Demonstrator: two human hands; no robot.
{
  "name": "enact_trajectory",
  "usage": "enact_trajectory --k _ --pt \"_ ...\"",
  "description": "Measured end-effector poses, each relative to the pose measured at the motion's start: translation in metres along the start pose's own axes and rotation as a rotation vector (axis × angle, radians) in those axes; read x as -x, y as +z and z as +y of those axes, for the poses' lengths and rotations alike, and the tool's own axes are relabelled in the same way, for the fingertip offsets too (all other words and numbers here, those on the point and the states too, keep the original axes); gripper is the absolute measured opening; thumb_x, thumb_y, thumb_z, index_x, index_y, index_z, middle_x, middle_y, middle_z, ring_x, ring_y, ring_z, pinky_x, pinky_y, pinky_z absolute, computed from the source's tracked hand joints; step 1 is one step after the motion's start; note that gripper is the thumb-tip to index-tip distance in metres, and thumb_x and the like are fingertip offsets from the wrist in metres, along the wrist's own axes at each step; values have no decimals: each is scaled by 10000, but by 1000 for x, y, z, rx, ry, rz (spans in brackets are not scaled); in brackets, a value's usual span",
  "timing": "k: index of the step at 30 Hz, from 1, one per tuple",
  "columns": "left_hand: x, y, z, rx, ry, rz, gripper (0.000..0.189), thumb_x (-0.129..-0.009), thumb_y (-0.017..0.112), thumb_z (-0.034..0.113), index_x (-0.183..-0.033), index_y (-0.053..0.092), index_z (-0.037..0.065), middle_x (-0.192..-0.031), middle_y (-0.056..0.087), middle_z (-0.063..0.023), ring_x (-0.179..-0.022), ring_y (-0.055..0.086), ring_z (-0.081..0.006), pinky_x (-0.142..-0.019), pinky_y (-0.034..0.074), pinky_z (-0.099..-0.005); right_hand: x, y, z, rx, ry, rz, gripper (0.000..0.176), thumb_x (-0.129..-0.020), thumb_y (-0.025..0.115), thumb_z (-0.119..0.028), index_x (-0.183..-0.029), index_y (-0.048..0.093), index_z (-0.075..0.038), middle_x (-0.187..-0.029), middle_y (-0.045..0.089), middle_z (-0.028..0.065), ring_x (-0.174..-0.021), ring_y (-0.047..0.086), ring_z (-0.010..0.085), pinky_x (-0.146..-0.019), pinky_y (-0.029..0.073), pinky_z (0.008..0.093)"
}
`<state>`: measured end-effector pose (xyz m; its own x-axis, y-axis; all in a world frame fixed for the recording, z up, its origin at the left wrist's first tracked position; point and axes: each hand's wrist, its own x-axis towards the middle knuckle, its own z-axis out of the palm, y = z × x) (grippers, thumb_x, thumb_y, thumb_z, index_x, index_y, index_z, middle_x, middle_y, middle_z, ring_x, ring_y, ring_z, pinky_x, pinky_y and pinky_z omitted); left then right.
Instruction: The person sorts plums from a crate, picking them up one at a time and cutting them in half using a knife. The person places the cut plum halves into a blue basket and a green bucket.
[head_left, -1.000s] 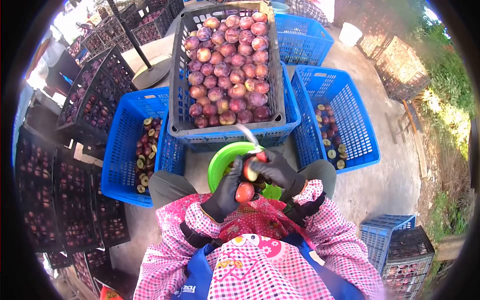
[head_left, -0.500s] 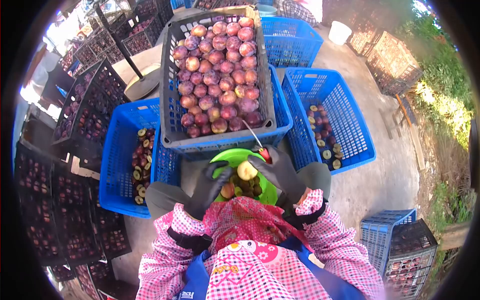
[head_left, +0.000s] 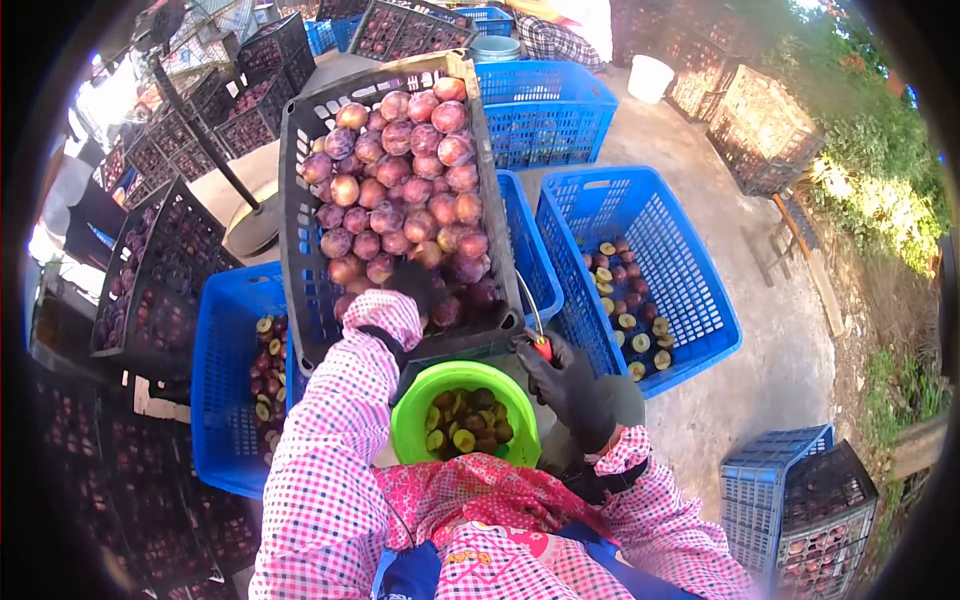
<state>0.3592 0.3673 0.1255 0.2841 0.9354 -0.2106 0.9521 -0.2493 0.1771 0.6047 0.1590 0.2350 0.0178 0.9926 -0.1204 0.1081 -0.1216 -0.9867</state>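
A black crate (head_left: 300, 345) full of whole red-purple plums (head_left: 395, 190) stands in front of me. My left hand (head_left: 415, 285), in a black glove, reaches into the near side of those plums; its fingers are hard to make out against the dark fruit. Beside the crate's near right corner, my gloved right hand (head_left: 568, 385) is closed around a knife (head_left: 542, 345) with a red handle, its thin blade pointing up and away. Between my arms sits a bright green bowl (head_left: 408, 420) holding brownish-green plum pieces (head_left: 468, 425).
Cut plums lie in a blue basket (head_left: 700, 345) on the right and another blue basket (head_left: 225, 470) on the left. More blue baskets (head_left: 545, 120) are behind and under the crate. Stacked dark crates (head_left: 150, 290) line the left. A white bucket (head_left: 650, 78) stands at the back.
My left hand has gone from the bowl up into the crate of plums. The pale cut plum is no longer seen at my hands. My right hand, still with the knife, has shifted right.
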Motion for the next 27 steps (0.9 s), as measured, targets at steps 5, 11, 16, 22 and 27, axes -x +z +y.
enact_trajectory --k 5,11,16,22,27 --pt "21 -26 -2 611 7 2 549 -907 561 495 -1132 639 0 -1028 680 -177 -916 670 -290 -776 524 -428 -7 2 22 -148 -54 -32 312 -992 591 -266 -1193 616 -30 -807 585 -36 -716 534 66 -651 456 271" --pt "123 -74 23 2032 20 -181 422 -1021 429 352 -1308 519 55 -1136 670 -80 -941 676 -192 -751 564 -343 11 13 10 7 -178 -71 310 -998 570 -246 -1197 593 -11 -860 634 84 -732 610 169 -670 469 333" --pt "213 -51 56 2068 167 -145 564 -996 436 455 -1385 471 47 -1322 580 -93 -1132 597 -216 -870 513 -351 44 32 -40 229 -425 -85 269 -983 571 -211 -1155 569 -4 -820 591 176 -725 622 320 -659 469 394" --pt "251 -30 91 2063 138 34 556 -1026 394 443 -1418 434 51 -1334 567 -98 -1179 576 -211 -908 504 -367 63 49 -32 377 -549 -54 219 -989 565 -225 -950 535 -12 -773 571 203 -712 579 407 -610 427 445" --pt "272 -44 108 2160 153 -107 574 -1032 370 494 -1406 435 63 -1311 574 -96 -1170 581 -226 -932 496 -383 72 51 -34 465 -573 -69 246 -988 562 -241 -933 526 -4 -763 575 227 -723 574 444 -602 421 470"
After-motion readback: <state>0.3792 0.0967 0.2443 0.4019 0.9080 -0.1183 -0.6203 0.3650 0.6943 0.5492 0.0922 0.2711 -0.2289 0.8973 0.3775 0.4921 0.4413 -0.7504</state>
